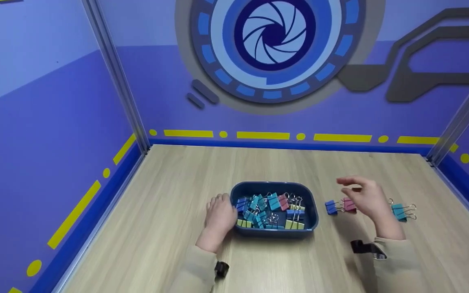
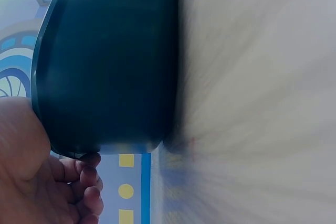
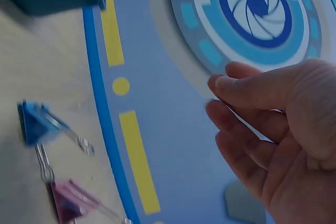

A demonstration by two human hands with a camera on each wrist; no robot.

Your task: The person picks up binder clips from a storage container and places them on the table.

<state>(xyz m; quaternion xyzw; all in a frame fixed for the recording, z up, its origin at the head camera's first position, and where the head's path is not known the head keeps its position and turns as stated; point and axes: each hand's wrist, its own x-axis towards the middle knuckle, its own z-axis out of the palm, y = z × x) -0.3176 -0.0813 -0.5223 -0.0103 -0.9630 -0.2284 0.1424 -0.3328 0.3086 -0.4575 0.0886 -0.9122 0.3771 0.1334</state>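
Observation:
A dark blue plastic box (image 1: pixel 315 215) stands on the table with several binder clips in it, among them a teal binder clip (image 1: pixel 273 201). My left hand (image 1: pixel 221 212) grips the box's left side at the rim, and its curled fingers (image 2: pixel 90 177) show below the box's corner in the left wrist view. My right hand (image 1: pixel 368 198) is raised right of the box, thumb and fingers loosely bent with nothing between them. Under and beside it lie a blue binder clip (image 1: pixel 331 207), a pink binder clip (image 1: pixel 349 204) and a teal binder clip (image 1: pixel 398 212).
The wooden table (image 1: pixel 185 175) meets a blue printed back wall (image 1: pixel 161 89) behind the box. Metal posts stand at the back corners, including a left post (image 1: pixel 114 69). A black strap (image 1: pixel 364 247) is on the right wrist.

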